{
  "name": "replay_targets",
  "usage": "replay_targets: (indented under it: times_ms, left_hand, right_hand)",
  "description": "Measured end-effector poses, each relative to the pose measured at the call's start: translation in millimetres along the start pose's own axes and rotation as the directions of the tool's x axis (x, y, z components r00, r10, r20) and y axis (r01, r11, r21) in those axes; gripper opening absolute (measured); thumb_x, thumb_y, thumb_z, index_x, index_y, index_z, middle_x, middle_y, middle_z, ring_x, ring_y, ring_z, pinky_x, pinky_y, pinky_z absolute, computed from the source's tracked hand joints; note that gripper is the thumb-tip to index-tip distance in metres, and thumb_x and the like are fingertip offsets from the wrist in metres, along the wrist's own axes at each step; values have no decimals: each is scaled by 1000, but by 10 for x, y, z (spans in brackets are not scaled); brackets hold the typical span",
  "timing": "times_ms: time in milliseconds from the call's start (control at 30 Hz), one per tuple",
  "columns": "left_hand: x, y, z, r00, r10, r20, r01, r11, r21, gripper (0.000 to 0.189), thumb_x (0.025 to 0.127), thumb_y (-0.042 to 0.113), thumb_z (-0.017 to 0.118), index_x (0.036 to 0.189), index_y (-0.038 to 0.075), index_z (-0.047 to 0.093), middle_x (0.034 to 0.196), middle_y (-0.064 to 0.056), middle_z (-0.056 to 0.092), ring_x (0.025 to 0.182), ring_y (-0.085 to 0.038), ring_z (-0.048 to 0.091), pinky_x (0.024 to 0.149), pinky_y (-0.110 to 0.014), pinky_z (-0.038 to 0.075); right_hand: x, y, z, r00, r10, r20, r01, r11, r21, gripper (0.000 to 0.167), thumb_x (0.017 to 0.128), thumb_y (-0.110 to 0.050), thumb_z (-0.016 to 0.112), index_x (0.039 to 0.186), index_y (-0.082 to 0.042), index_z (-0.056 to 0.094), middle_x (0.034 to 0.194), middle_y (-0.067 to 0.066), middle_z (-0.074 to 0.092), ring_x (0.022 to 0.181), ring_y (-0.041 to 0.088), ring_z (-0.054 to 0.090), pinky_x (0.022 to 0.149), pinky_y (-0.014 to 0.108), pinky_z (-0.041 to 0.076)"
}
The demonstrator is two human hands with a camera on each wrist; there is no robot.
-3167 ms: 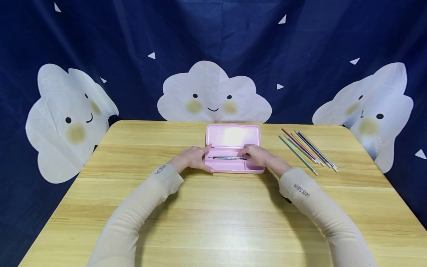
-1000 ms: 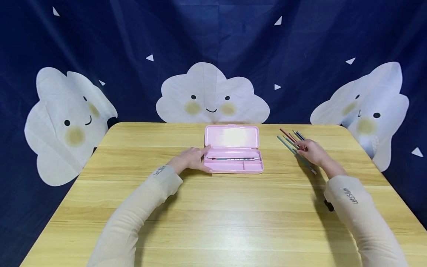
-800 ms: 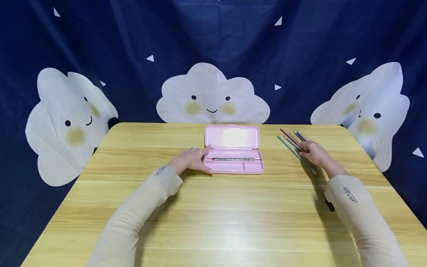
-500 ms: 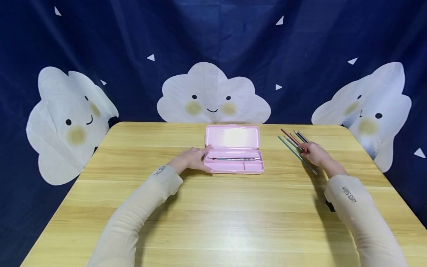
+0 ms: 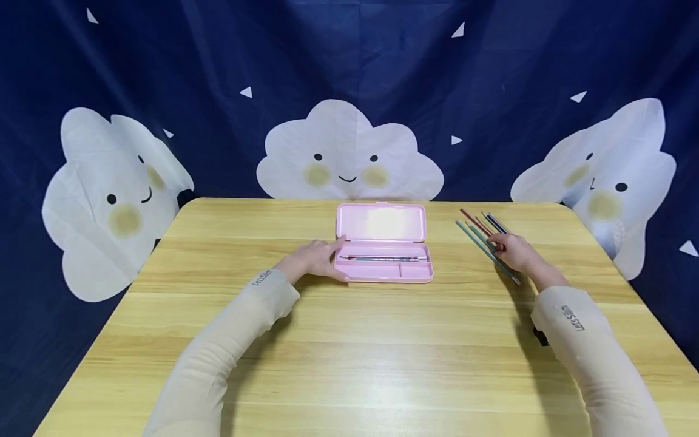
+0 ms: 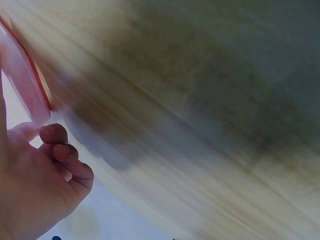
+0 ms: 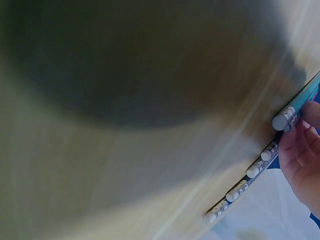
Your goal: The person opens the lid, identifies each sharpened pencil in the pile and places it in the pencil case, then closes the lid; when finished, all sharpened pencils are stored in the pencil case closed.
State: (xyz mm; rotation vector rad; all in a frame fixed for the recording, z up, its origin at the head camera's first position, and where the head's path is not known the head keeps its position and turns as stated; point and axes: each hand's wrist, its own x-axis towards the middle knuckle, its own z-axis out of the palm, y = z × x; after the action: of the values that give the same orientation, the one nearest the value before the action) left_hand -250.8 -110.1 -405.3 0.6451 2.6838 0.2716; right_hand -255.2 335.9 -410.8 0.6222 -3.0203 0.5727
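Observation:
A pink pencil case (image 5: 371,272) lies open on the table, its lid (image 5: 355,221) tipped back. Pencils (image 5: 377,259) lie lengthwise in its long compartment. My left hand (image 5: 312,258) grips the left end of the case between thumb and index finger; in the left wrist view the other fingers curl beside the pink wall (image 6: 25,75). To the right, my right hand (image 5: 517,252) pinches a green pencil (image 5: 480,236) within the loose group. In the right wrist view another green pencil (image 7: 302,97) lies right at the thumb, and several white eraser ends (image 7: 232,195) show below the fingers.
Red pencils (image 5: 469,216) and dark blue ones (image 5: 496,222) fan out beyond my right hand, partly hidden by it. The wooden table (image 5: 349,346) ends at a dark blue curtain (image 5: 349,60) with cloud faces along its back edge.
About three seconds ago my right hand was inside the case at the pencils; it has since moved right to the loose group. It has barely shifted over the last second. My left hand stays put.

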Motion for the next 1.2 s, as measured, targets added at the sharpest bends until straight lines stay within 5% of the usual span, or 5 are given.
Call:
replay_targets:
  times_ms: [333,767,1200]
  left_hand:
    - [-9,-3,-11,1000,-9,6,9,1000,-11,109,66,66,65,148,20,10,134,-20,44,120,-29,43,95,-41,38]
    - [-9,-2,-12,1000,-4,9,4,1000,-7,109,67,66,65,148,19,10,134,-20,44,120,-29,43,95,-41,37]
    - [-23,6,-12,1000,0,-5,0,1000,-1,109,65,66,66,148,19,11,132,-19,46,117,-28,45,93,-39,39]
  right_hand:
    - [9,-133,-75,1000,12,4,-12,998,56,33,78,11,51,111,13,53,76,15,52,72,29,49,70,45,40]
    - [92,-485,44,989,-136,-64,142,983,113,29,79,16,52,106,12,57,76,11,52,72,23,47,67,38,40]
    - [254,-818,213,976,-219,-18,218,952,214,29,80,16,52,107,9,59,79,15,56,76,23,49,70,39,43]
